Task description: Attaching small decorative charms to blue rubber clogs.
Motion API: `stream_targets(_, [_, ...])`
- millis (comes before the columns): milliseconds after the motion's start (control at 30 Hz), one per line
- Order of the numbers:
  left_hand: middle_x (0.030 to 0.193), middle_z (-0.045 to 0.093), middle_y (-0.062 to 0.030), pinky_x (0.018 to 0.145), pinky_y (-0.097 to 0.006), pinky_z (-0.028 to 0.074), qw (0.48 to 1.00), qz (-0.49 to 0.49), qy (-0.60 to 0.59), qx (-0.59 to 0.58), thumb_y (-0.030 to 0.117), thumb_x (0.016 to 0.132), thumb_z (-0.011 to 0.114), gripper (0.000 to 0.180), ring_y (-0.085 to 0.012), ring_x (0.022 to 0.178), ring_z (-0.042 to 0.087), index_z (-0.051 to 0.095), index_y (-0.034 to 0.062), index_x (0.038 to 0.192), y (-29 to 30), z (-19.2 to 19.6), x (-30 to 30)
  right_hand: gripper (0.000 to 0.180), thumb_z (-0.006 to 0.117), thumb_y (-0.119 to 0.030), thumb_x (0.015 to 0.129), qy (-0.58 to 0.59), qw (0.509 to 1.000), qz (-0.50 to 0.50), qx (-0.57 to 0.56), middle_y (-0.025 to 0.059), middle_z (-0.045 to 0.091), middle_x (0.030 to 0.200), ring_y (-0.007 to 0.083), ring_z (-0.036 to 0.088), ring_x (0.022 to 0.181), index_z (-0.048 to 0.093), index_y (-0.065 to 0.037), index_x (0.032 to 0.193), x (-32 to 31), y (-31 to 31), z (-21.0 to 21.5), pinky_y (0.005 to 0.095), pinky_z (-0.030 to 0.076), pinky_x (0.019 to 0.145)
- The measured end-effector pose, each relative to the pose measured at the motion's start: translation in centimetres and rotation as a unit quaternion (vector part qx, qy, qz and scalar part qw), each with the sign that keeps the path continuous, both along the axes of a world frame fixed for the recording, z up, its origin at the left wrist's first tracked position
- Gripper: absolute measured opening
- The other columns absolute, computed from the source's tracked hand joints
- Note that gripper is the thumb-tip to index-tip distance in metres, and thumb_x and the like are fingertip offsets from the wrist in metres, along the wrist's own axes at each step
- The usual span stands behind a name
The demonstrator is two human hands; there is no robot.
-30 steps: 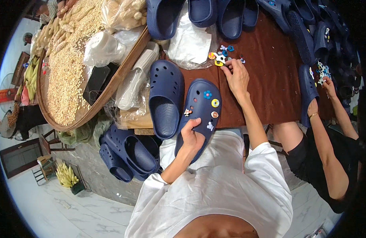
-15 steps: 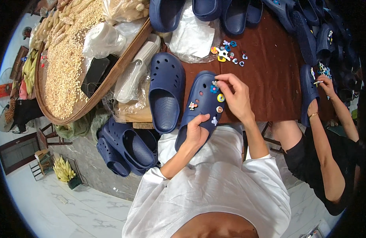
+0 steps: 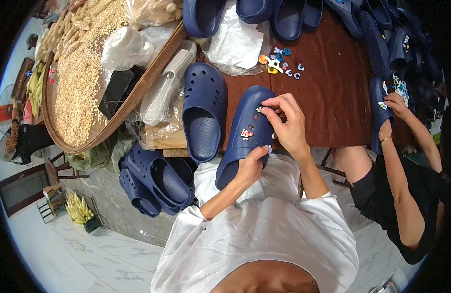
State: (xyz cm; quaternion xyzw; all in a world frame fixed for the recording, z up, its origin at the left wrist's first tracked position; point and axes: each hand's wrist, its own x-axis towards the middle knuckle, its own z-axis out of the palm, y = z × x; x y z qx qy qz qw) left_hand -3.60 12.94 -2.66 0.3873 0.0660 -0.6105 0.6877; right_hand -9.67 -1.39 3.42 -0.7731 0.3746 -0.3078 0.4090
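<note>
A navy clog with holes (image 3: 242, 117) is held upright, toe up, above my lap at the table's edge. My left hand (image 3: 250, 168) grips its lower right side, the thumb lying on the upper. Thumb and forefinger of my right hand (image 3: 289, 124) pinch a small light-coloured charm (image 3: 258, 109) against the clog's holes near the toe. A red and white figure charm (image 3: 246, 134) sits in the clog's upper. Other charms on its right side are mostly hidden by my hands. A matching clog (image 3: 204, 112) rests to the left.
Several loose charms (image 3: 274, 65) lie on the brown cloth (image 3: 333, 97) beyond my hands. A woven tray of kernels (image 3: 79, 107) stands at left. More clogs (image 3: 157, 178) hang below it. At right, a co-worker's hand (image 3: 399, 105) works at another navy clog (image 3: 380, 115).
The clog has turned in my hands, so the blue flower and yellow ring charms no longer show. My right fingertips have shifted slightly left and down. The co-worker's right hand has moved closer to their clog.
</note>
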Motion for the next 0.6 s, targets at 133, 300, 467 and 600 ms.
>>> stream_targets(133, [0.096, 0.067, -0.0038, 0.075, -0.029, 0.048, 0.99, -0.032, -0.135, 0.017, 0.007, 0.087, 0.065, 0.016, -0.0151, 0.083, 0.062, 0.066, 0.002, 0.102, 0.1, 1.7, -0.4, 0.011, 0.075, -0.008, 0.087, -0.04, 0.997, 0.011, 0.06, 0.0035, 0.06, 0.093, 0.0133, 0.06, 0.08, 0.071, -0.004, 0.096, -0.7, -0.3, -0.6, 0.0273, 0.049, 0.071])
stream_targets(300, [0.095, 0.065, -0.0015, 0.069, -0.028, 0.047, 0.972, -0.104, -0.212, 0.015, 0.007, 0.088, 0.064, 0.015, -0.012, 0.081, 0.06, 0.066, 0.0029, 0.102, 1.0, 0.4, 0.1, 0.015, 0.077, -0.007, 0.085, -0.029, 0.994, 0.027, 0.102, -0.0003, 0.058, 0.095, 0.0086, 0.058, 0.086, 0.07, -0.004, 0.098, -1.4, -0.8, 0.3, 0.0251, 0.047, 0.076])
stream_targets(467, [0.093, 0.064, -0.001, 0.068, -0.027, 0.047, 0.965, -0.09, -0.245, 0.01, 0.008, 0.087, 0.064, 0.014, -0.011, 0.079, 0.058, 0.066, 0.0026, 0.1, 0.7, 1.9, 0.2, 0.049, 0.081, -0.018, 0.082, -0.031, 0.995, 0.03, 0.091, 0.0077, 0.058, 0.108, 0.0195, 0.058, 0.101, 0.059, -0.007, 0.125, -1.6, -1.7, 0.4, 0.0314, 0.048, 0.088])
stream_targets(600, [0.08, 0.056, 0.0023, 0.06, -0.027, 0.041, 0.945, -0.1, -0.31, 0.0, 0.002, 0.089, 0.06, 0.003, -0.0083, 0.069, 0.05, 0.063, 0.0031, 0.089, 0.8, 2.7, 0.7, 0.056, 0.077, -0.016, 0.086, -0.004, 0.982, 0.102, 0.161, 0.0058, 0.058, 0.124, 0.0178, 0.054, 0.118, 0.054, -0.006, 0.135, -1.9, -3.0, 0.1, 0.0313, 0.039, 0.103])
